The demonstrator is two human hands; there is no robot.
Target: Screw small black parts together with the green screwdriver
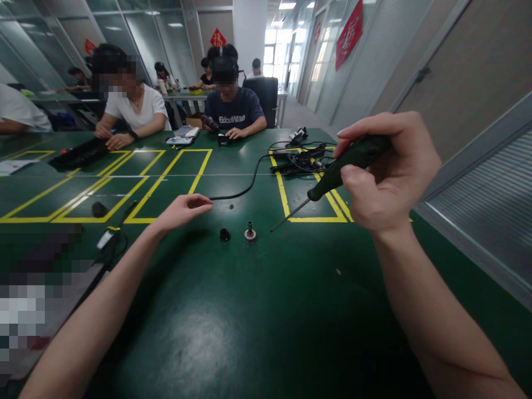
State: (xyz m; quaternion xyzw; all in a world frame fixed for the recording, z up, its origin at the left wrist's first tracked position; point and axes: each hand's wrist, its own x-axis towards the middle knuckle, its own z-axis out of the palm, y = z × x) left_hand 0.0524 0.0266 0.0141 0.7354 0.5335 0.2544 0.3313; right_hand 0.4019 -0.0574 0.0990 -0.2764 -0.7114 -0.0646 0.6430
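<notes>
My right hand (386,172) is closed round the dark green handle of a screwdriver (332,180), whose thin shaft points down and left over the green table (266,310). Over on the left, my left hand (187,210) has its thumb and fingertips nearly together at the end of a black cable (236,195); whether it grips the cable is unclear. Between the hands, a small round metal part with an upright stem (250,235) stands on the table. Beside it lies a small black cap-like part (225,235), and a tiny dark piece (231,206) is farther back.
A tangle of black cables (301,160) lies at the back right on yellow tape outlines. At left are a dark lump (98,209) and a cable with a white label (106,238). Two people work across the table, with a black tray (78,155) and a phone-like device (183,136).
</notes>
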